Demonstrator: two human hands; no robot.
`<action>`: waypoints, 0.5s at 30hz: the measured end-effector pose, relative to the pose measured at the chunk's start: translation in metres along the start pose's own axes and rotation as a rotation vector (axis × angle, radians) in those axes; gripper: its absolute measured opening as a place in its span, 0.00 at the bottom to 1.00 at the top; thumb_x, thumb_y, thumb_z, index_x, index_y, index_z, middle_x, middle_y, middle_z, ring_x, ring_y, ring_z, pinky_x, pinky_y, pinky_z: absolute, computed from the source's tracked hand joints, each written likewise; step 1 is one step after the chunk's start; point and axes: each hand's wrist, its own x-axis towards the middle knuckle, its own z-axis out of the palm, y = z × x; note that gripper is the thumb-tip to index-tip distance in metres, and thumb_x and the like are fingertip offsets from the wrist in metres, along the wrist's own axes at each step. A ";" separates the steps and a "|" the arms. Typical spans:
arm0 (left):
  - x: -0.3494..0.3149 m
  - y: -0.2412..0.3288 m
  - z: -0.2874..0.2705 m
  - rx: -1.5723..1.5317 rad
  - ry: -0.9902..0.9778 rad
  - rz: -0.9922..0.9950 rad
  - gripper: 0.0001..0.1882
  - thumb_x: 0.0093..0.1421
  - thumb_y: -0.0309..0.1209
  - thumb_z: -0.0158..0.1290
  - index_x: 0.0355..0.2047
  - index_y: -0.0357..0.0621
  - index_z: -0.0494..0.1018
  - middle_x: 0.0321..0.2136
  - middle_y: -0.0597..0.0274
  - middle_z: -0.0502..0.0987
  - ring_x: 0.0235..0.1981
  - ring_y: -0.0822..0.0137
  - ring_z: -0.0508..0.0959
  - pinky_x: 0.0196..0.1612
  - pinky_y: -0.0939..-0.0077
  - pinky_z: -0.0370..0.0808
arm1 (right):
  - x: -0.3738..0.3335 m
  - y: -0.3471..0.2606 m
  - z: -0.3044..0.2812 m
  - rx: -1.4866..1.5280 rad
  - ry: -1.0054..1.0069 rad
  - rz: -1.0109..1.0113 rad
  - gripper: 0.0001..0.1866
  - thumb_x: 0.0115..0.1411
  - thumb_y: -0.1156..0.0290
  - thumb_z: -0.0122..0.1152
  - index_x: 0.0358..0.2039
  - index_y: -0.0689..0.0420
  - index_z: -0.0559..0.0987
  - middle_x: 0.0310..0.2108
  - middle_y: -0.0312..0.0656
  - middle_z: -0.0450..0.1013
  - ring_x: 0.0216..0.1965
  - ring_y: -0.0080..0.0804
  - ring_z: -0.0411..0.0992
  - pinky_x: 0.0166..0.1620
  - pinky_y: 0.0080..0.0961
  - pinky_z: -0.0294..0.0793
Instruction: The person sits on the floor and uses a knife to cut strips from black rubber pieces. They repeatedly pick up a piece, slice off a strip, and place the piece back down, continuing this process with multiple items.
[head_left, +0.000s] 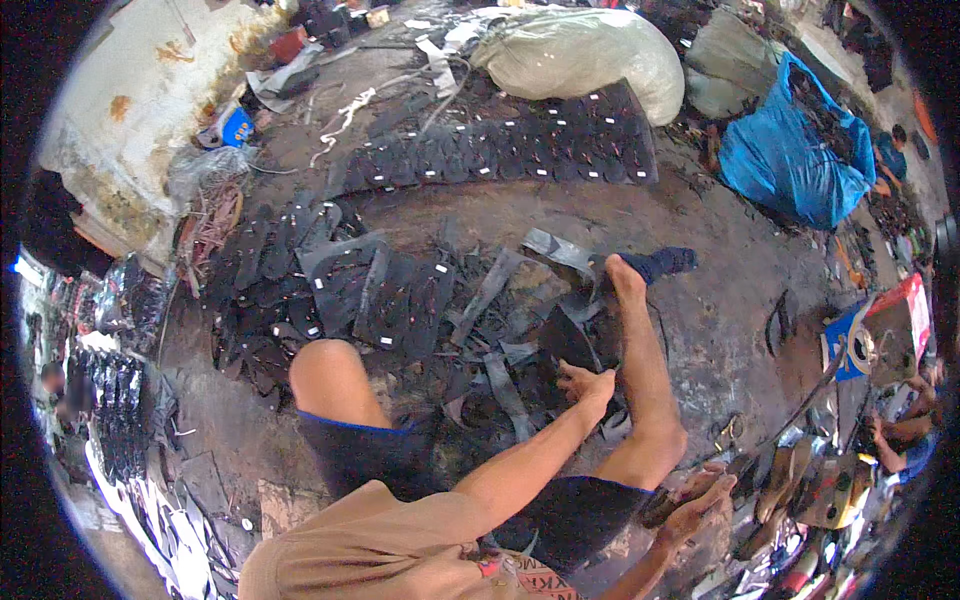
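My left hand point(590, 387) reaches over a heap of dark scraps, its fingers bent around the lower edge of a black flat sheet piece point(570, 337). At the lower right, my right hand point(708, 498) has its fingers curled about a dark object, whose kind I cannot make out. Cut grey-black strips point(508, 395) lie under and beside my left hand. Left of them is a pile of dark sole-shaped pieces point(410, 305) with small white tags. My bare right foot point(625, 275) rests at the heap's far edge, by a dark crumpled cloth point(660, 263).
Rows of tagged dark pieces point(500, 150) lie farther off, before a large pale sack point(585, 60). A blue plastic bag point(795, 150) stands at the far right. Near the right edge are a blue and red box point(850, 345) and another person's arm point(900, 430). Shiny bundles point(120, 400) line the left.
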 end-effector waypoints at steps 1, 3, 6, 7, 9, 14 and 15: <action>0.016 -0.008 -0.014 -0.327 -0.148 -0.034 0.54 0.51 0.38 0.70 0.69 0.41 0.46 0.60 0.37 0.64 0.58 0.44 0.71 0.59 0.41 0.71 | 0.010 0.038 -0.012 -0.009 -0.061 -0.025 0.29 0.76 0.40 0.39 0.43 0.54 0.76 0.19 0.29 0.60 0.16 0.18 0.57 0.19 0.18 0.55; 0.070 -0.039 -0.073 -0.820 -0.268 -0.038 0.35 0.53 0.29 0.64 0.55 0.39 0.55 0.40 0.48 0.73 0.29 0.56 0.79 0.33 0.51 0.81 | -0.007 0.063 0.033 0.013 -0.101 0.198 0.29 0.75 0.41 0.42 0.47 0.55 0.77 0.19 0.30 0.61 0.17 0.19 0.57 0.20 0.20 0.57; 0.021 -0.020 -0.150 -0.856 -0.497 0.141 0.17 0.59 0.20 0.59 0.49 0.37 0.71 0.38 0.51 0.82 0.32 0.56 0.84 0.35 0.59 0.84 | -0.018 0.037 0.060 -0.020 -0.384 0.479 0.28 0.74 0.43 0.48 0.50 0.58 0.77 0.21 0.31 0.63 0.17 0.21 0.58 0.21 0.22 0.60; 0.001 -0.006 -0.192 -0.871 -0.519 0.184 0.15 0.59 0.20 0.59 0.47 0.37 0.74 0.39 0.50 0.83 0.35 0.55 0.85 0.38 0.58 0.85 | -0.034 0.010 0.081 0.021 -0.640 0.470 0.28 0.73 0.44 0.51 0.50 0.59 0.77 0.22 0.31 0.63 0.17 0.21 0.59 0.21 0.23 0.61; -0.029 0.018 -0.252 -0.914 -0.582 0.318 0.13 0.60 0.21 0.60 0.46 0.37 0.78 0.41 0.50 0.84 0.41 0.55 0.85 0.43 0.56 0.85 | -0.055 0.028 0.088 0.199 -0.943 0.774 0.23 0.73 0.50 0.53 0.53 0.57 0.78 0.27 0.34 0.71 0.19 0.23 0.65 0.21 0.26 0.67; -0.100 0.013 -0.345 -0.765 -0.637 0.432 0.20 0.59 0.27 0.66 0.51 0.42 0.76 0.44 0.59 0.83 0.43 0.62 0.84 0.49 0.64 0.81 | -0.117 0.048 0.074 0.184 -1.004 0.899 0.24 0.73 0.47 0.51 0.53 0.55 0.73 0.21 0.31 0.60 0.17 0.22 0.57 0.23 0.26 0.62; -0.105 0.004 -0.347 -0.758 -0.606 0.453 0.23 0.57 0.27 0.68 0.52 0.42 0.75 0.44 0.61 0.82 0.43 0.64 0.83 0.50 0.66 0.80 | -0.121 0.057 0.075 0.151 -0.996 0.857 0.23 0.74 0.47 0.49 0.52 0.56 0.73 0.21 0.31 0.62 0.18 0.21 0.60 0.23 0.25 0.63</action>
